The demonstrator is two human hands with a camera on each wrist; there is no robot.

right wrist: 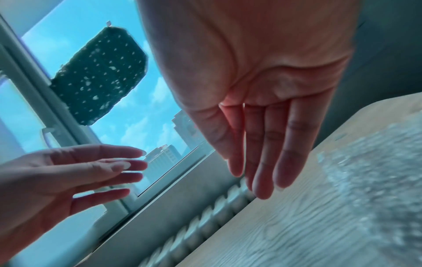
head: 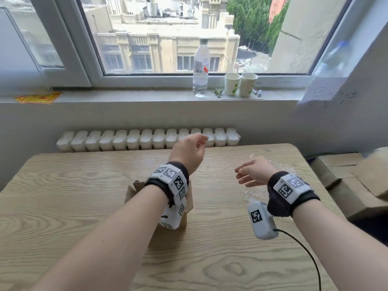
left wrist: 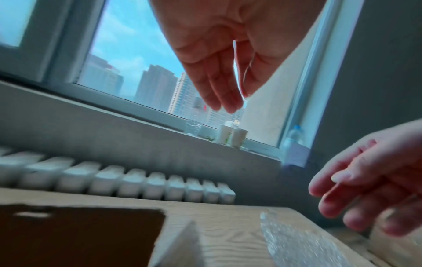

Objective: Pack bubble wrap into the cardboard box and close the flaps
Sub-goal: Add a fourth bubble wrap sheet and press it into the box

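Both hands raised and empty above the table, before the first grasp of the bubble wrap.

The fingers of the left hand [head: 189, 151] hung loose and nearly straight, close together, pinching nothing; those of the right hand [head: 255, 170] were loosely bent and slightly spread, also empty. The bubble wrap [left wrist: 294, 240] lay flat on the table [head: 63, 206] beneath the right hand, at about 3 o'clock from the cardboard box [head: 134, 191], which stood open under the left wrist. The step would likely go best with the right hand gathering the sheet into a loose bundle while the left steadied the box, keeping the flaps clear. On the windowsill, a bottle [head: 201, 68] carried a label too blurred to read; handwriting on the paper [head: 331, 95] at 2 o'clock was illegible.
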